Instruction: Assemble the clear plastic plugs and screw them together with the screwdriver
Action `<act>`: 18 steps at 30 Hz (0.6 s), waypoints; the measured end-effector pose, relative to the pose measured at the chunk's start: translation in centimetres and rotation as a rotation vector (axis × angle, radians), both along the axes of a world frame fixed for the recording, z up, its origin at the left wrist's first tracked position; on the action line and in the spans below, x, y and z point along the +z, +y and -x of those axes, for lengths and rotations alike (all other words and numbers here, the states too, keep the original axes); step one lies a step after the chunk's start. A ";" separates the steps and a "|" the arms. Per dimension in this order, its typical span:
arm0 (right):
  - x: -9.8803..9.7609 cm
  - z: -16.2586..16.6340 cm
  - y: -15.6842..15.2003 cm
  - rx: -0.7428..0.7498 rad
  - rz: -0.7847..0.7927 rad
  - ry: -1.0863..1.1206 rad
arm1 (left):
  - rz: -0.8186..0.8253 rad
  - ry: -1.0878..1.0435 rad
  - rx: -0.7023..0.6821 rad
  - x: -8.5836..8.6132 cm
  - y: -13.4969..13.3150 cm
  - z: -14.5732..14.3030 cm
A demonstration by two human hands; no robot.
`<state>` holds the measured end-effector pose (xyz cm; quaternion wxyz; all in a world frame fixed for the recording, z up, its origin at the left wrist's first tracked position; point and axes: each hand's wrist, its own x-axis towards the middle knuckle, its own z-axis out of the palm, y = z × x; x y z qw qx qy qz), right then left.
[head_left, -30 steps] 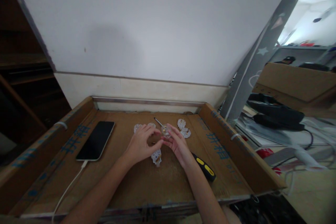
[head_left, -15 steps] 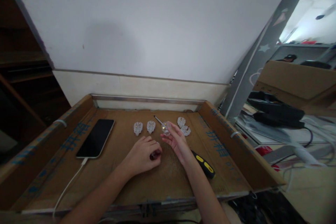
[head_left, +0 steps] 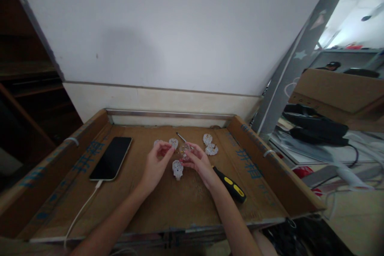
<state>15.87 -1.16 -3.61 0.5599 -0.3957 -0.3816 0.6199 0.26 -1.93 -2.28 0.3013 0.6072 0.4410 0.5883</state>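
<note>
My left hand (head_left: 156, 162) is raised over the cardboard tray (head_left: 180, 200), fingers pinched together near a small clear plastic plug part (head_left: 173, 142); what it pinches is too small to make out. My right hand (head_left: 198, 161) curls around a small clear plug piece (head_left: 185, 150) with brass bits. Between the two hands a clear plug half (head_left: 177, 169) lies on the cardboard. A thin metal screwdriver shaft (head_left: 181, 137) sticks out just behind my right fingers. Two more clear plug parts (head_left: 209, 145) lie to the right.
A black phone (head_left: 111, 163) with a white cable (head_left: 79, 212) lies at the tray's left. A black-and-yellow screwdriver handle (head_left: 231, 184) rests by my right wrist. The tray has raised cardboard sides; a white wall stands behind, with cluttered cables and boxes to the right.
My left hand has lifted off the cardboard and moved up toward the right hand. The clear plug half it covered now lies exposed between the hands.
</note>
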 end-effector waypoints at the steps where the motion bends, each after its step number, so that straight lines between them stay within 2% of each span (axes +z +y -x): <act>1: -0.1 0.1 0.0 0.013 -0.009 -0.016 | 0.001 -0.011 -0.002 0.0 0.1 -0.1; 4: -0.3 0.4 -0.1 0.036 -0.040 -0.053 | -0.035 0.095 -0.034 0.1 0.0 -0.3; 10: -0.6 0.2 0.1 0.018 -0.054 -0.052 | -0.229 0.425 -0.062 0.0 -0.3 -0.2; 14: -0.5 0.0 0.2 0.020 -0.033 -0.024 | -0.214 0.485 -0.057 0.0 -0.6 0.2; 18: 0.0 0.0 -0.1 0.031 -0.009 0.007 | -0.180 0.452 -0.033 0.2 -0.7 0.4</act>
